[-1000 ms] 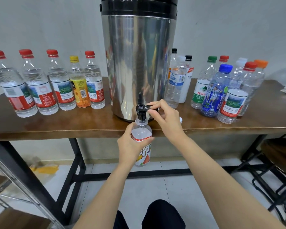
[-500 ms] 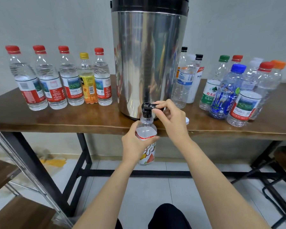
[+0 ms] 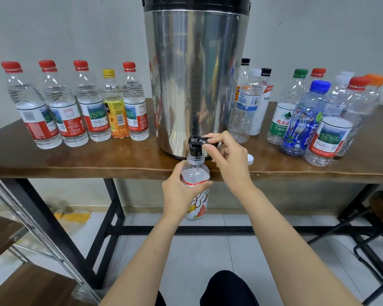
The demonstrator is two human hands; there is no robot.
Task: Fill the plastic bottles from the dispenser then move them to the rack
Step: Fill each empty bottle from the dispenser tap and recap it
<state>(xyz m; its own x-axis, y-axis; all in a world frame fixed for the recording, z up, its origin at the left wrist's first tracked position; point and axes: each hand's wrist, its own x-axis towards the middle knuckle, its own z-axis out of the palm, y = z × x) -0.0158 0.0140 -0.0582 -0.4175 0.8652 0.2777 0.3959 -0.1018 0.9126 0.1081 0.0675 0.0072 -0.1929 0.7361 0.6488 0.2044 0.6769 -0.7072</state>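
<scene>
A tall steel dispenser (image 3: 197, 80) stands on the brown table (image 3: 97, 160), its black tap (image 3: 195, 146) hanging over the front edge. My left hand (image 3: 177, 191) grips a small uncapped plastic bottle (image 3: 196, 173) with a colourful label, its mouth right under the tap. My right hand (image 3: 228, 155) pinches the tap's black lever. A white cap (image 3: 250, 159) lies on the table just right of that hand.
Several capped bottles (image 3: 80, 104) line the table left of the dispenser, and several more bottles (image 3: 307, 115) cluster on the right. A wooden rack with a metal frame (image 3: 20, 250) sits at the lower left. Black chair legs (image 3: 374, 250) stand at the lower right.
The view has shifted so the table scene sits further right and slightly lower. Both hands keep their hold on the bottle and the tap lever.
</scene>
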